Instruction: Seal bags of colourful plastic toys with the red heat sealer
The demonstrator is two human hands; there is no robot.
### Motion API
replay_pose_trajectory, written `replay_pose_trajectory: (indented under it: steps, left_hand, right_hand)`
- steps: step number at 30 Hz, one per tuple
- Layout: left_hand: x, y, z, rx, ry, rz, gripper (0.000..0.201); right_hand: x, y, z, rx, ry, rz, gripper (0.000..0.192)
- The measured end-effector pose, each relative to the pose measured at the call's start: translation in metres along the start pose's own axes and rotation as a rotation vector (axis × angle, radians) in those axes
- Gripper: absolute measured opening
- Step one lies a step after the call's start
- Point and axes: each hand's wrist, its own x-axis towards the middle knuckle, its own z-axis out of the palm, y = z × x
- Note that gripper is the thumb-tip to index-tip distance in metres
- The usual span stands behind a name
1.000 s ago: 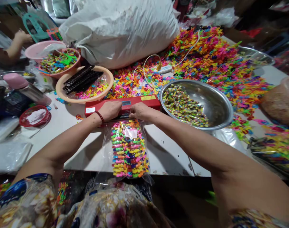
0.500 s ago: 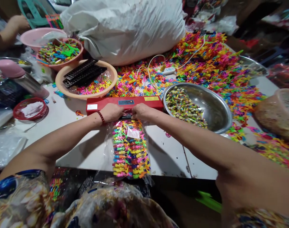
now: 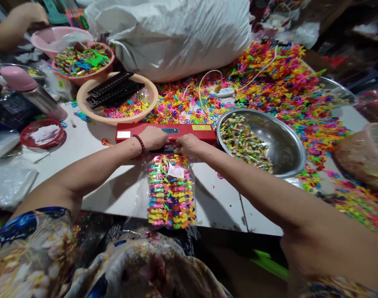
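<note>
A clear plastic bag [image 3: 172,192], packed with rows of small bright plastic toys and a white paper label, hangs toward me over the table's front edge. Its upper end lies at the front of a long red bag sealer [image 3: 197,133]. My left hand [image 3: 154,138], with a beaded bracelet at the wrist, is closed on the bag's upper edge at the sealer. Beside it, a small gap apart, my right hand [image 3: 188,145] pinches the same edge. My fingertips partly hide the bag's mouth and the sealer's front.
A steel bowl [image 3: 286,142] of wrapped candies stands right of the sealer. Behind are a peach basin [image 3: 151,99] with black trays, a big white sack [image 3: 183,37] and heaped toys [image 3: 269,78]. A red basket [image 3: 43,145] sits left. Another person's hand [image 3: 27,16] shows far left.
My left hand has shifted slightly right along the bag's edge, closer to my right hand. The whole view has moved a little. Both hands stay at the sealer.
</note>
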Motion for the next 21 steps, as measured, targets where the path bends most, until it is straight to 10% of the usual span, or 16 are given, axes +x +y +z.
replay_pose_trajectory:
  steps: [7,13,17,21]
  left_hand:
    - [0.012,-0.007,-0.010,-0.194,0.182,-0.146,0.036]
    - [0.035,-0.044,-0.077,-0.746,0.934,-0.228,0.021]
    - [-0.028,-0.040,-0.071,-1.031,1.213,-0.217,0.024]
    - [-0.154,-0.009,0.007,-1.156,1.012,-0.313,0.035]
  right_hand:
    - [-0.005,0.000,0.000,0.047,0.008,-0.006,0.016]
    - [0.000,0.002,0.003,0.150,0.047,0.020,0.011]
    - [-0.013,0.011,0.004,0.296,0.143,0.041,0.010]
    - [-0.070,0.011,0.040,0.537,0.643,0.084,0.038]
